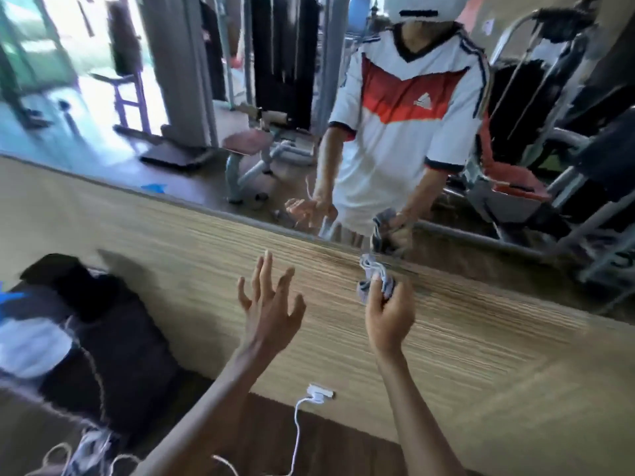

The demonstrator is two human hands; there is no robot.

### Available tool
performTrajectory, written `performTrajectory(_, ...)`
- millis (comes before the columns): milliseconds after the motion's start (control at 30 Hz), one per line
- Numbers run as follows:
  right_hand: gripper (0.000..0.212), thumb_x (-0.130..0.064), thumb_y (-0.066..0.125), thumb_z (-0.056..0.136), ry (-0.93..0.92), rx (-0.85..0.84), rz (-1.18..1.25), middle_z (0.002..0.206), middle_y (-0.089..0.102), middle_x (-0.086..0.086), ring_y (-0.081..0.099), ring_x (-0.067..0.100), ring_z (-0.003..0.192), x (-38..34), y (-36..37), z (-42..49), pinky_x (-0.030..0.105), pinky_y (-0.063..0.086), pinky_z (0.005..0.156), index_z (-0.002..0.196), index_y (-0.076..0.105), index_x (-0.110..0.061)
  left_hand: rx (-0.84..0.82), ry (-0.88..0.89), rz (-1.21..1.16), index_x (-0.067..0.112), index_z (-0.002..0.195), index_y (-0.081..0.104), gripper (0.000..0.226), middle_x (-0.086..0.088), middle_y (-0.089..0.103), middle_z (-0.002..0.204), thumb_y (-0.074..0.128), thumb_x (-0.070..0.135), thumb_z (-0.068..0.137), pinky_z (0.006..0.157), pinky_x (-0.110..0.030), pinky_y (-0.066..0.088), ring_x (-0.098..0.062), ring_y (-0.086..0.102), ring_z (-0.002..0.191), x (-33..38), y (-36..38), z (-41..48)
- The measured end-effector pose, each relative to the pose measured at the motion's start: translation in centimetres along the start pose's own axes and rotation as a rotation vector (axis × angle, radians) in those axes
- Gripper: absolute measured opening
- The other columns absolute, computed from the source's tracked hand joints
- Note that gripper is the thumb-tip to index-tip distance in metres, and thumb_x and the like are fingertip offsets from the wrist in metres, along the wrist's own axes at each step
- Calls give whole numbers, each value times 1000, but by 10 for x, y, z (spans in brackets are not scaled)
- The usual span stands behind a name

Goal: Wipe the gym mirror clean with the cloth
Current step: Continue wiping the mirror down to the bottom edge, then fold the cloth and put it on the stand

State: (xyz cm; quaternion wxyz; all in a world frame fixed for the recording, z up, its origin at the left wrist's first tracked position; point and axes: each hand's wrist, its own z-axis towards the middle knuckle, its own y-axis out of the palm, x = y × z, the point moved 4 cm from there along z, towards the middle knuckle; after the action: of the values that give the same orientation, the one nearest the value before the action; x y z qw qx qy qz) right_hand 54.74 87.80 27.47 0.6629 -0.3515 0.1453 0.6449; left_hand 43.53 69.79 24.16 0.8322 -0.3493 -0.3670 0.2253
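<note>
The right hand (pixel 390 314) has its fingers curled around a grey cloth (pixel 372 274). The cloth is bunched up in a ball. It is in front of the wood wall (pixel 446 338), just under the bottom edge of the mirror (pixel 192 97). I cannot tell if the cloth touches the wall.

The left hand (pixel 271 304) is beside it, a little apart. Its fingers are spread wide and it holds nothing.

In the mirror you can see the person in a white and red shirt, with both hands and the cloth. Nothing stands between the hands and the glass. Gym machines (pixel 536 132) and a red seat (pixel 245 140) also show in the mirror.

Lower down, a white cable (pixel 297 424) ends at a small white plug at the bottom of the wood wall.

On the left lies a black bag (pixel 113 324). Something white and something blue show at its left side. It is too blurry to tell if they are inside the bag.
</note>
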Motion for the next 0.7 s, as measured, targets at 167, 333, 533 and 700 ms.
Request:
performTrajectory(167,43,-53,46,89,-56,-697,91,68,66,2,65,31,63,-91,101,-133,28,37,54,81,64,-15,-66,-422,183,20,109,71,50,-4,71,111,38,46,83,102,-45,36,-26,68,105,-142,-84,-95)
performTrajectory(333,41,-52,44,86,-392,-1178,154,52,60,5,61,32,47,-208,145,-292,29,38,38,68,59,-19,-98,-846,285,20,99,72,52,-5,74,90,33,49,83,76,-43,54,-30,72,83,-235,-183,-242)
performTrajectory(533,48,-58,36,92,-675,-1645,258,98,72,6,67,31,95,-338,137,-450,36,47,69,100,65,-22,-84,-1270,402,23,115,66,62,-4,72,109,23,58,88,84,-40,51,-28,70,101,-287,-291,-402)
performTrajectory(700,30,-43,45,101,-849,-1787,295,101,72,7,66,31,95,-409,143,-513,36,43,69,102,62,-17,1,-1460,414,22,123,60,53,0,66,124,26,54,97,93,-36,41,-24,63,115,-307,-349,-455)
